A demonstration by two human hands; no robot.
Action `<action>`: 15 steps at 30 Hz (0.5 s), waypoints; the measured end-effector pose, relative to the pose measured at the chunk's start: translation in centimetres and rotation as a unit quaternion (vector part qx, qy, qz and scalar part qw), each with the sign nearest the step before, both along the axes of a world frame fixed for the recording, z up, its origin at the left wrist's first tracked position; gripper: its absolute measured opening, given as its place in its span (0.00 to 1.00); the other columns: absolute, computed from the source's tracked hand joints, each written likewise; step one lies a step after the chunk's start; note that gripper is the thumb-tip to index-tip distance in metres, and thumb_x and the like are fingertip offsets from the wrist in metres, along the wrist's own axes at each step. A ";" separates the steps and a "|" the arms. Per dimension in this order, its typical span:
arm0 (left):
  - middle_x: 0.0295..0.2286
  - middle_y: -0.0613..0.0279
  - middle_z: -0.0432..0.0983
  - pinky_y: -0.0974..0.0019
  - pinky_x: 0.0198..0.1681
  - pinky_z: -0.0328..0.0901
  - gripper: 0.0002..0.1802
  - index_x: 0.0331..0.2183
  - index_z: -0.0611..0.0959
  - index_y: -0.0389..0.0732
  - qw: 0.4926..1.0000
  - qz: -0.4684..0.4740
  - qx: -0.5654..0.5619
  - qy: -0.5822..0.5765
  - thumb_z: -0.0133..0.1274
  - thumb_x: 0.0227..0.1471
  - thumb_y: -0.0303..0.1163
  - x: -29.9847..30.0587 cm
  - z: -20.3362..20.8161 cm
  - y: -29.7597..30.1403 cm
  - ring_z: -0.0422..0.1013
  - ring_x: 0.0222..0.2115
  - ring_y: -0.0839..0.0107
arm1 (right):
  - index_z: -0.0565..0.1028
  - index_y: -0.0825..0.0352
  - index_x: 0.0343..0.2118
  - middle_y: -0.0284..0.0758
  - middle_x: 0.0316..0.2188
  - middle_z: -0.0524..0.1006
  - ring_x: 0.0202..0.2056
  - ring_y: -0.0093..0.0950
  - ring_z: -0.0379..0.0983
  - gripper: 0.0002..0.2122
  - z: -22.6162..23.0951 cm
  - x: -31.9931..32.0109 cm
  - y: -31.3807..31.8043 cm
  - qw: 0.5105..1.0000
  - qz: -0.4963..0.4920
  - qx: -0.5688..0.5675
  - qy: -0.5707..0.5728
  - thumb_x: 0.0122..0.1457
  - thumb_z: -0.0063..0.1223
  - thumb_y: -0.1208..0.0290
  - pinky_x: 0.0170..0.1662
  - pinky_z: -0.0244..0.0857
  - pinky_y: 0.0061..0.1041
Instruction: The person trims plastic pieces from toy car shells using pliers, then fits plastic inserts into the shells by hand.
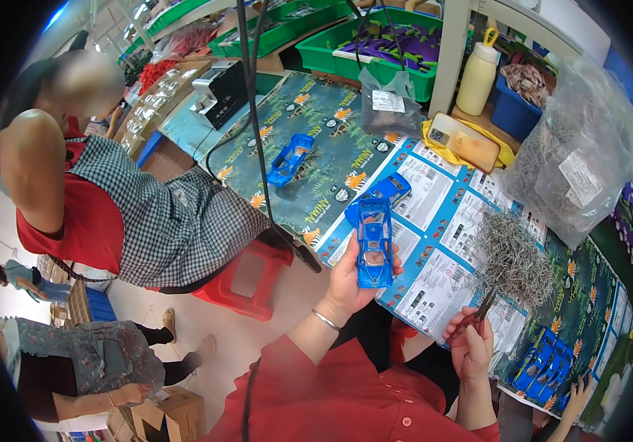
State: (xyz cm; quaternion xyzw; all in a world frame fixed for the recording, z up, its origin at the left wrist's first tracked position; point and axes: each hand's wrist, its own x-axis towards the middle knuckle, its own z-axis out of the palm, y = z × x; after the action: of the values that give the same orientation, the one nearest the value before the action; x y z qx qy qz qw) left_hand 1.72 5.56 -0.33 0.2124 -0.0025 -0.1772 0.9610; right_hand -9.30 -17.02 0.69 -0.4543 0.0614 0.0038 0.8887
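My left hand (352,283) is closed around a blue toy car body (374,247), held up over the table's near edge with its hollow side showing. Farther back lie another blue car body (390,190) and, to the left, a third one (290,159). In my right hand (472,342) is a slim hand tool with dark jaws (486,302) and a reddish grip; my fingers hide its exact kind. Its tip touches or nearly touches the near edge of a heap of thin metal pins (515,258) on the table.
Several blue car bodies (544,365) stand at the right, near another person's hand (578,398). A plastic bag of pins (581,162), a phone (463,142) and a cream bottle (478,77) sit behind. Black cables (254,110) hang down. A co-worker (103,199) sits at the left.
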 end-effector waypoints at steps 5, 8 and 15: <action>0.40 0.49 0.68 0.53 0.42 0.63 0.32 0.50 0.63 0.39 1.000 0.009 0.012 -0.010 0.34 0.54 0.56 0.0 -0.3 0.0 0.69 0.36 0.59 | 0.64 0.71 0.45 0.39 0.34 0.71 0.34 0.28 0.69 0.15 -0.2 0.0 0.0 1.000 0.007 0.007 -0.011 0.54 0.43 0.74 0.38 0.66 0.28; 0.40 0.51 0.68 0.54 0.43 0.64 0.32 0.48 0.65 0.36 1.000 -0.002 0.003 -0.012 0.31 0.55 0.54 0.0 -0.4 0.1 0.69 0.36 0.60 | 0.64 0.72 0.45 0.39 0.34 0.71 0.34 0.28 0.69 0.15 -0.3 -0.1 -0.1 1.000 0.006 0.003 -0.005 0.54 0.43 0.74 0.38 0.65 0.28; 0.40 0.51 0.68 0.54 0.42 0.65 0.31 0.49 0.64 0.39 1.000 0.006 0.019 -0.004 0.31 0.55 0.54 0.1 -0.3 0.0 0.69 0.36 0.59 | 0.64 0.72 0.45 0.39 0.34 0.71 0.34 0.29 0.69 0.15 0.0 -0.1 0.0 1.000 0.006 0.005 -0.002 0.54 0.43 0.75 0.38 0.65 0.29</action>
State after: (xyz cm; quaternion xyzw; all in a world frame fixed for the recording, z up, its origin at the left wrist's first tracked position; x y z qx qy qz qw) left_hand 1.80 5.56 -0.66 0.2316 -0.0018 -0.1708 0.9577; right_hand -9.36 -17.04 0.68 -0.4500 0.0570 0.0089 0.8912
